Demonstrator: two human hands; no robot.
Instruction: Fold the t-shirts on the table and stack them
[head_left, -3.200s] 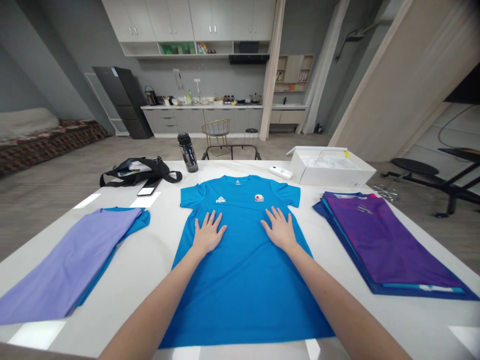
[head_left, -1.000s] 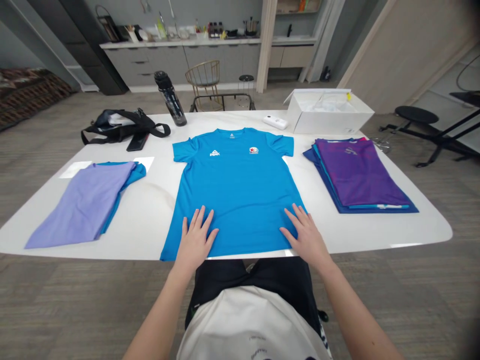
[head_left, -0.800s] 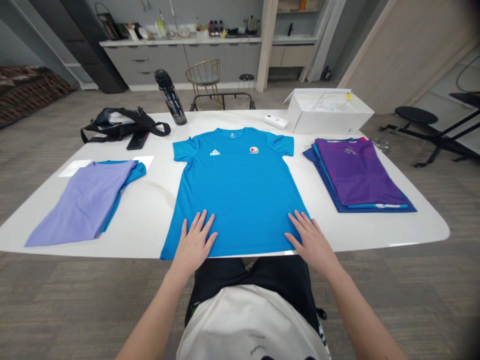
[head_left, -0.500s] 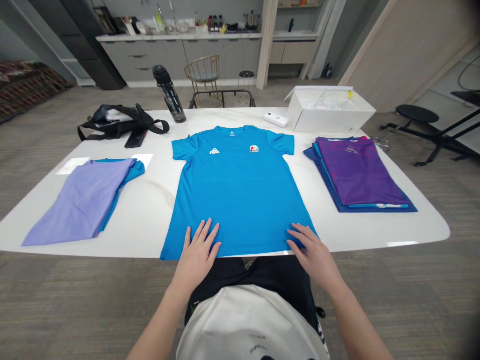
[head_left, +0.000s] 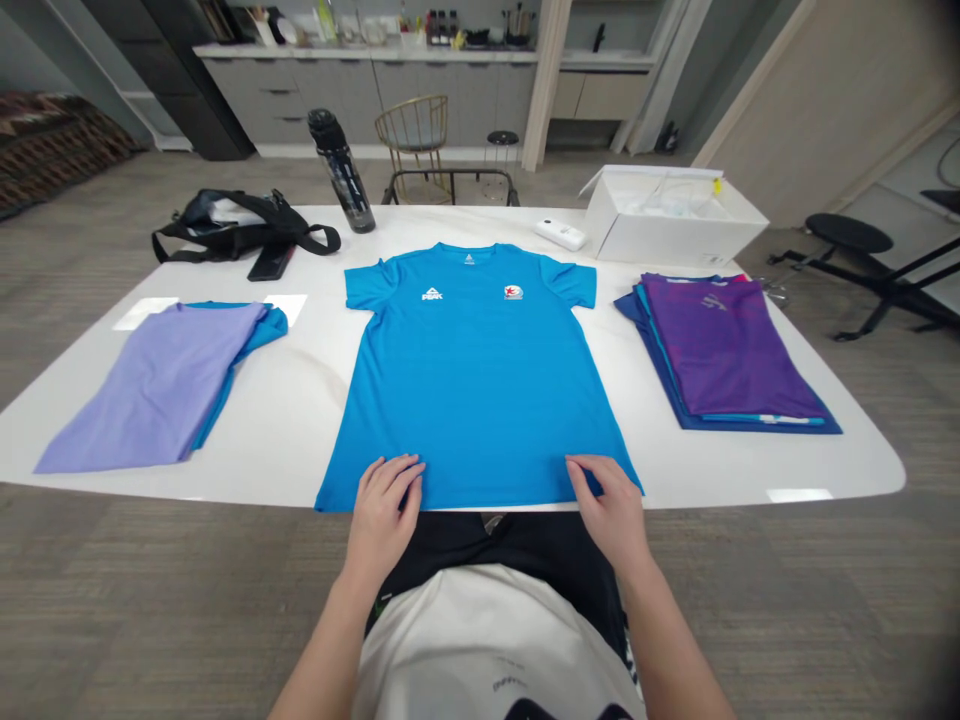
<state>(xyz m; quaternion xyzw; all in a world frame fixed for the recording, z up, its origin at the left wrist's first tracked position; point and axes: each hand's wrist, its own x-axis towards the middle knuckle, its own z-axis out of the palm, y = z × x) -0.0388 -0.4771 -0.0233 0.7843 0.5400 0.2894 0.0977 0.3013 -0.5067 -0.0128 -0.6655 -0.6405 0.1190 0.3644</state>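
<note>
A blue short-sleeved T-shirt (head_left: 472, 370) lies spread front side up, its collar at the far side and its hem along the near table edge. White lettering and a small round badge mark its chest. My left hand (head_left: 384, 510) is at the left part of the hem, fingers bent and thumb brought against them in a pinch on the cloth. On the right part of the hem, my right hand (head_left: 611, 505) has thumb and forefinger tips together on the shirt. The cloth between the fingertips is mostly hidden.
Left on the white table (head_left: 300, 410) lies a lilac folded garment (head_left: 157, 385) over a blue one. A stack topped by a purple shirt (head_left: 727, 345) sits right. Behind are a black bag (head_left: 240, 228), phone (head_left: 270, 262), bottle (head_left: 343, 175), white device (head_left: 561, 234) and white box (head_left: 667, 225).
Both hands have gone from lying flat with fingers spread to bent fingers with thumbs drawn in at the hem. The right hand shifted slightly left. The view tilted a little.
</note>
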